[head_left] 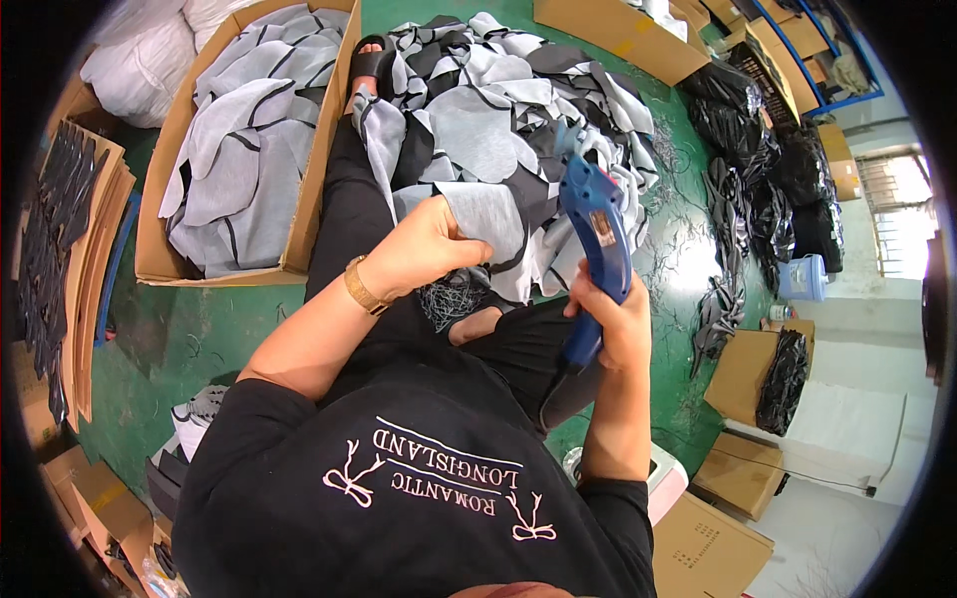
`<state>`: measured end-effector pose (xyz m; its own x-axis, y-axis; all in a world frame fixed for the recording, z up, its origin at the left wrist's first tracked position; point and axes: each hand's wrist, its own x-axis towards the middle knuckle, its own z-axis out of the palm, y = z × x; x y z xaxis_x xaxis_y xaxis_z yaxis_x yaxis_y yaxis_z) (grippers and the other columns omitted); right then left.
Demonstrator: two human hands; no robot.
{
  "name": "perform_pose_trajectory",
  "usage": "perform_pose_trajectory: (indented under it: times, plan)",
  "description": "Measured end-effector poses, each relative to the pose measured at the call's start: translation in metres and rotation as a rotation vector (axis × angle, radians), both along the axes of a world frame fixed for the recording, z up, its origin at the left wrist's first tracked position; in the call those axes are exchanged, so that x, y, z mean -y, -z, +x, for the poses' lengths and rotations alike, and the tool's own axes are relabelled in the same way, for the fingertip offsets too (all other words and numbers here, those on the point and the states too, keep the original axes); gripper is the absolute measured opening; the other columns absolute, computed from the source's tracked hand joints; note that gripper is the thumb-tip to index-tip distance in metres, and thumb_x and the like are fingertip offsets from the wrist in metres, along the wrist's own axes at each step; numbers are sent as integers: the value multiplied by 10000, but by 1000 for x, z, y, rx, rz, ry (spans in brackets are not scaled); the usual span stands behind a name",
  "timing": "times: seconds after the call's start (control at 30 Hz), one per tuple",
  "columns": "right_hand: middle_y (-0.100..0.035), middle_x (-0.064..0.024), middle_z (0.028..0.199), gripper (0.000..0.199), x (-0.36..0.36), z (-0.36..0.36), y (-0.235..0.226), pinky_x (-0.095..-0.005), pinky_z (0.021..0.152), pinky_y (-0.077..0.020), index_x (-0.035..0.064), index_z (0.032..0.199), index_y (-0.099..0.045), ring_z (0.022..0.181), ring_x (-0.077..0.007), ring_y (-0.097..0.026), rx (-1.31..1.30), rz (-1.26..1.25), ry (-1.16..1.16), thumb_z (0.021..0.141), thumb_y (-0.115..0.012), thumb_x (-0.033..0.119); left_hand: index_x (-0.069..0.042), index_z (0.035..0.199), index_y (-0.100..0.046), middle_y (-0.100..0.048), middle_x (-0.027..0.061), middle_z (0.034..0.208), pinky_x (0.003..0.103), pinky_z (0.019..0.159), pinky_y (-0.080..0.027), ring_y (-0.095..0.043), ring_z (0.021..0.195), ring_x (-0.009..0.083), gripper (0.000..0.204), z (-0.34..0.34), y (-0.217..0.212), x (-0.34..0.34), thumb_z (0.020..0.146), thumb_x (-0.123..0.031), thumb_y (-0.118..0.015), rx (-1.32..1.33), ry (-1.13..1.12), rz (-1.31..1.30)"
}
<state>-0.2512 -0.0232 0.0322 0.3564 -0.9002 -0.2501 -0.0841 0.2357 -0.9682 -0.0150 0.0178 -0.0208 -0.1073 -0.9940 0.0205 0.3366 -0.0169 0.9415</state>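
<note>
Item: trimming of grey-and-black fabric pieces, seated on a green floor [199, 339].

Left hand [424, 249]: fingers closed in a pinch on the edge of one grey fabric piece [488, 224], lifted off the lap; a gold bracelet [361, 289] sits on the wrist.

Right hand [618, 319]: wrapped tight around the handle of a blue electric cutter [596, 224], held upright with its head just beside the pinched piece's edge. Whether the blade touches the cloth cannot be told.

Untrimmed stock, by appearance: a large loose heap of fabric pieces [498, 100] on the floor ahead of the knees, touching the held piece.

Sorted stock, by appearance: a cardboard box [159, 199] on the person's left, filled nearly to its rim with flat-laid grey pieces.

Waste: thin black offcut threads [449, 299] gathered on the lap; more strands scattered on the floor to the right.

Progress, judged: well under way. The box is largely full, yet the heap is still big, so much is left to trim.

Surroundings: black bags [758, 149] to the right, stacked cardboard sheets [90, 259] far left.
</note>
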Motion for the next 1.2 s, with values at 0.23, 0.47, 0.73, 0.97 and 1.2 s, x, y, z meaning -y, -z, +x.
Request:
perform_pose_trajectory:
  times: [0.23, 0.47, 0.73, 0.97, 1.2]
  plan:
    - [-612, -41, 824, 433, 13, 38, 9, -267, 648, -465, -25, 995, -592, 717, -122, -557, -244, -276, -48, 651, -792, 146, -38, 1274, -470, -624, 27, 1093, 266, 821, -484, -587, 955, 87, 478, -33, 15, -15, 823, 22, -615, -172, 159, 33]
    - [-598, -29, 808, 414, 5, 37, 17, -252, 633, -465, -14, 1020, -582, 692, -103, -546, -183, -228, -109, 689, -783, 131, -26, 1145, -572, -637, 54, 1081, 327, 848, -502, -623, 960, 160, 304, -30, 5, 6, 856, -55, -660, -647, -74, 257]
    - [-503, -71, 656, 361, -9, -20, 35, -286, 533, -461, -19, 898, -529, 572, -168, -519, 154, 224, -204, 692, -739, 189, -33, 1106, -599, -648, 43, 1028, 328, 835, -506, -629, 937, 154, 283, -11, 5, 8, 839, -77, -684, -612, -48, 223]
    - [-517, -89, 644, 346, -21, -42, 39, -278, 496, -446, -25, 857, -533, 519, -181, -511, 106, 408, -339, 625, -738, 130, -30, 1093, -612, -658, 33, 1004, 295, 834, -499, -626, 917, 128, 283, 3, 5, 8, 821, -35, -691, -522, -12, 185]
    - [-529, -106, 659, 333, -22, -40, 33, -282, 491, -457, -31, 871, -541, 505, -197, -528, 60, 447, -352, 613, -721, 75, -22, 1114, -612, -654, 30, 1023, 281, 839, -490, -617, 917, 117, 310, 5, 0, 7, 816, -29, -698, -405, 20, 103]
